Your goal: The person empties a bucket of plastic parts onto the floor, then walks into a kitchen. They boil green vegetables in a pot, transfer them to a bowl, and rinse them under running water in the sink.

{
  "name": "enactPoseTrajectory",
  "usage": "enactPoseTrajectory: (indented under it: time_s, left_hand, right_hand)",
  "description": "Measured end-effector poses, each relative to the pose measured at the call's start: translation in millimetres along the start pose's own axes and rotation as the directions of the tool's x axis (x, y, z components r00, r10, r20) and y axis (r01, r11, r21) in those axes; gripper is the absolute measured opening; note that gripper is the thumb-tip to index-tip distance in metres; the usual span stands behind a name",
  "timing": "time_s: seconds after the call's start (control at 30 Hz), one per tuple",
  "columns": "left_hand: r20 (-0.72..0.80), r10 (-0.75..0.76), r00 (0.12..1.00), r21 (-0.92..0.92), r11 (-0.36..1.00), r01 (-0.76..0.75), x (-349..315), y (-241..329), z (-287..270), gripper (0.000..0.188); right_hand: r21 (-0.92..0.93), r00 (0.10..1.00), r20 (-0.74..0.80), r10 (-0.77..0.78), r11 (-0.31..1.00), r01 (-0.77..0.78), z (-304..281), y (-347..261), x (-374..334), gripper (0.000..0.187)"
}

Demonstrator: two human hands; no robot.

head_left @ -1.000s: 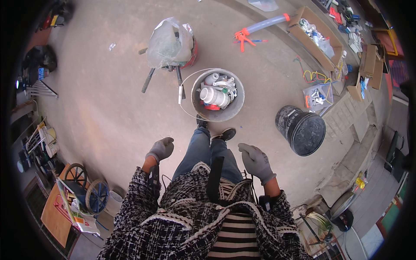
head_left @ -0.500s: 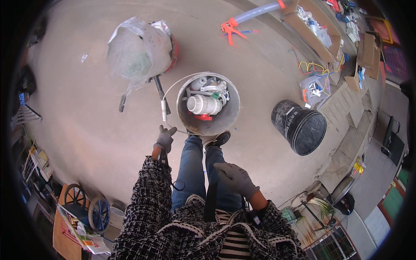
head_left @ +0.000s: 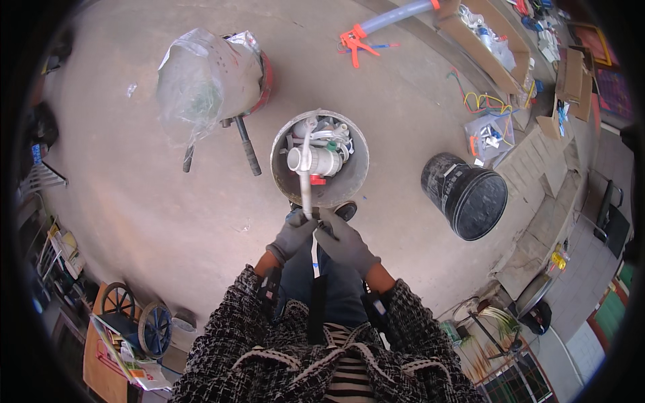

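A dusty grey bucket (head_left: 355,183) stands on the floor in front of my shoes. Inside lie white plastic pipe fittings, among them a thick white valve (head_left: 326,162) with a red handle (head_left: 317,180). The bucket's handle (head_left: 306,185), with its white grip, appears raised across the opening. At its near end my gloved left hand (head_left: 294,234) is closed around it. My gloved right hand (head_left: 344,242) meets the left there, its fingers bent against the same end. The fingertips of both hands partly hide what they grip.
At the far left is a red bucket (head_left: 267,84) covered by clear plastic, with dark-handled tools (head_left: 248,148) beside it. A black bucket (head_left: 470,198) lies tipped at right. Beyond are an orange caulking gun (head_left: 357,43), cardboard boxes (head_left: 497,57) and a bag of parts (head_left: 487,138).
The bucket handle has swung from the left side to across the opening. My left hand moved right with it, and my right hand came in from the right to join it.
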State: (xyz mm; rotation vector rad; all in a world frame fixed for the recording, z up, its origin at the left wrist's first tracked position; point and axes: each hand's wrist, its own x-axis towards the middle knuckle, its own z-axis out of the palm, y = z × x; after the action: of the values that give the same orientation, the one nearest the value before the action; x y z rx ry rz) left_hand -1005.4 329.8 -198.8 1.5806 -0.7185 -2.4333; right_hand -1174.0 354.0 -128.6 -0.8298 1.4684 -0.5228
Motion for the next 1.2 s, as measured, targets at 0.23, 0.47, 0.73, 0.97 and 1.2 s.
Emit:
enactPoseTrajectory:
  time_s: [0.23, 0.47, 0.73, 0.97, 1.2]
  left_hand:
    - [0.004, 0.207, 0.978, -0.043, 0.978, -0.206, -14.7, 3.4, 9.9, 0.055]
    - [-0.130, 0.121, 0.984, 0.019, 0.993, -0.120, -62.5, -8.1, -46.0, 0.052]
    - [-0.333, 0.008, 0.943, -0.061, 0.998, -0.029, -86.9, -38.0, -71.6, 0.046]
    - [0.025, 0.486, 0.873, 0.395, 0.798, -0.455, -17.8, -44.5, -47.6, 0.036]
    - [0.155, 0.228, 0.961, -0.522, 0.845, -0.116, 41.6, -17.2, 13.0, 0.040]
  right_hand:
    - [0.266, 0.996, 0.052, 0.072, 0.960, -0.084, 12.9, 0.0, 66.5, 0.028]
    - [0.485, 0.961, -0.066, 0.269, 0.850, -0.204, 8.5, -10.1, 60.7, 0.022]
    - [0.619, 0.972, 0.065, 0.225, 0.755, -0.217, -43.2, -98.5, -6.3, 0.032]
    - [0.584, 0.968, 0.148, 0.201, 0.772, -0.249, -101.5, -215.2, -160.9, 0.033]
    - [0.536, 0.985, -0.170, 0.019, 0.841, 0.076, -136.6, -273.0, -258.3, 0.043]
